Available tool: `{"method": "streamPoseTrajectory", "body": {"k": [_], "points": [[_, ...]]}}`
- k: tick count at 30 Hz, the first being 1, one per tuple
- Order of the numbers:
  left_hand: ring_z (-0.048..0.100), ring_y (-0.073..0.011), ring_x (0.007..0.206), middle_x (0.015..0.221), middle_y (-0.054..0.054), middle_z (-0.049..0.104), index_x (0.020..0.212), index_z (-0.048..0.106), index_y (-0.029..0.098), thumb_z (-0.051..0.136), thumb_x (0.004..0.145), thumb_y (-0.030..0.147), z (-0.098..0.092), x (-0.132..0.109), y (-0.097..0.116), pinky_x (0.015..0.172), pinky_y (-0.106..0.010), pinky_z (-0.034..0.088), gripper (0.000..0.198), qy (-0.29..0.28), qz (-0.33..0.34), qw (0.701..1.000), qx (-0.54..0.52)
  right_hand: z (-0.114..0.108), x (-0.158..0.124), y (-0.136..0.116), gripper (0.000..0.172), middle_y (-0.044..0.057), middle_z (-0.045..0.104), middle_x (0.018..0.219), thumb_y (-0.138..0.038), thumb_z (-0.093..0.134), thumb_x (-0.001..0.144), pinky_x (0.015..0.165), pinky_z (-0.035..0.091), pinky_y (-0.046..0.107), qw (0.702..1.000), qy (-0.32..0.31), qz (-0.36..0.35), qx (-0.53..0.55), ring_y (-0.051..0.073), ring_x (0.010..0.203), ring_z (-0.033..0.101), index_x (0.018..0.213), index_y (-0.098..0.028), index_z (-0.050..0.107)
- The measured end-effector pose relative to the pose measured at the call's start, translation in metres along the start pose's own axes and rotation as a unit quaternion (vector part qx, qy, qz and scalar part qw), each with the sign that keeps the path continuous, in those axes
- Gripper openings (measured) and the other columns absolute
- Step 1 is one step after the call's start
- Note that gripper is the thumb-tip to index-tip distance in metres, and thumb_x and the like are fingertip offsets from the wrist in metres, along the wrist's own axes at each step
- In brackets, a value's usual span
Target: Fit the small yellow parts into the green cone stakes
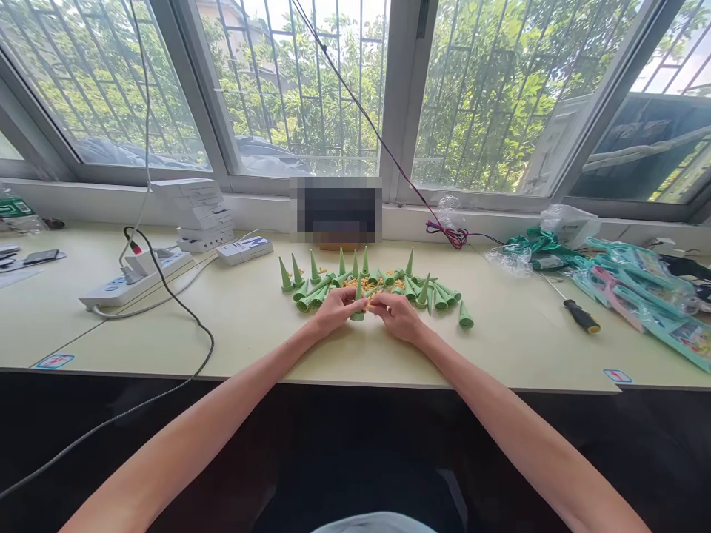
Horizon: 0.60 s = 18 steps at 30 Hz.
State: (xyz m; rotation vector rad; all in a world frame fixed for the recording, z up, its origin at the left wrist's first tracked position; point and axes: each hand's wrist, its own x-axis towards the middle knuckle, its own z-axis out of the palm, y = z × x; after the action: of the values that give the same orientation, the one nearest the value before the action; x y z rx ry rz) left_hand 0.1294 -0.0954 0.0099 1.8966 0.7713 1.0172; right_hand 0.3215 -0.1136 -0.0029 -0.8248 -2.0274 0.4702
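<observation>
My left hand (335, 311) is closed around a green cone (358, 315), which it holds upright near the front of the pile. Close beside it, my right hand (401, 315) has thumb and fingers pinched together at the cone's side. Whatever sits in that pinch is too small to make out. Behind both hands lie several loose green cones (438, 300), and others stand on their bases, like the standing cone (285, 277) at the left. Small yellow pieces (351, 282) are heaped among the cones, partly hidden by my hands.
Left stand a power strip (136, 280), stacked white boxes (194, 211) and a dark cable (205, 333) hanging over the edge. Behind the pile is a blurred dark object (338, 209). A screwdriver (581, 316) and teal packaged items (655, 296) lie right.
</observation>
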Motion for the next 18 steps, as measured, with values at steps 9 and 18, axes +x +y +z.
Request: {"method": "streamPoseTrajectory", "body": {"k": [9, 18], "points": [[0.058, -0.0143, 0.070, 0.074, -0.004, 0.062, 0.081, 0.065, 0.012, 0.062, 0.084, 0.043, 0.0009, -0.0002, 0.0016, 0.068, -0.026, 0.047, 0.031, 0.000, 0.001, 1.000, 0.005, -0.0003, 0.0005, -0.0032, 0.023, -0.001, 0.053, 0.064, -0.024, 0.048, 0.091, 0.060, 0.034, 0.023, 1.000, -0.009, -0.003, -0.014, 0.011, 0.060, 0.044, 0.068, -0.018, 0.051], [0.058, -0.0139, 0.070, 0.075, -0.003, 0.064, 0.082, 0.067, 0.013, 0.063, 0.082, 0.042, 0.0011, 0.0013, 0.0021, 0.067, -0.025, 0.045, 0.029, 0.019, -0.015, 1.000, -0.007, 0.0000, 0.0004, -0.0010, 0.019, 0.000, 0.059, 0.068, -0.026, 0.051, 0.091, 0.059, 0.036, 0.024, 1.000, 0.004, 0.021, -0.009, 0.012, 0.062, 0.048, 0.076, -0.018, 0.060]]}}
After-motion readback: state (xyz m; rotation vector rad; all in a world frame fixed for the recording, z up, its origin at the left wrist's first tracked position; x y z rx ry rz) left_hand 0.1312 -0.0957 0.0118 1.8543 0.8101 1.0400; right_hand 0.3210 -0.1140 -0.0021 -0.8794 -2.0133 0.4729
